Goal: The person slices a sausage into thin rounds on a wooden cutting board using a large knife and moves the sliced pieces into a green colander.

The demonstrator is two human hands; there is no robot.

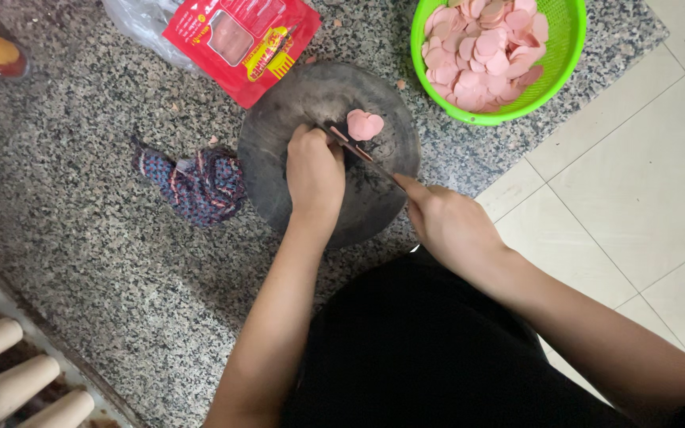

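Note:
A round dark chopping board lies on a speckled granite counter. My left hand is closed on a piece of pink sausage on the board; the sausage is mostly hidden under my fingers. My right hand grips a knife, its blade lying across the board right beside my left hand. A few pink sausage slices lie on the board just beyond the blade.
A green plastic basket full of pink slices stands at the upper right. A red sausage packet lies above the board on a clear bag. A dark patterned cloth sits left of the board. Pale floor tiles lie to the right.

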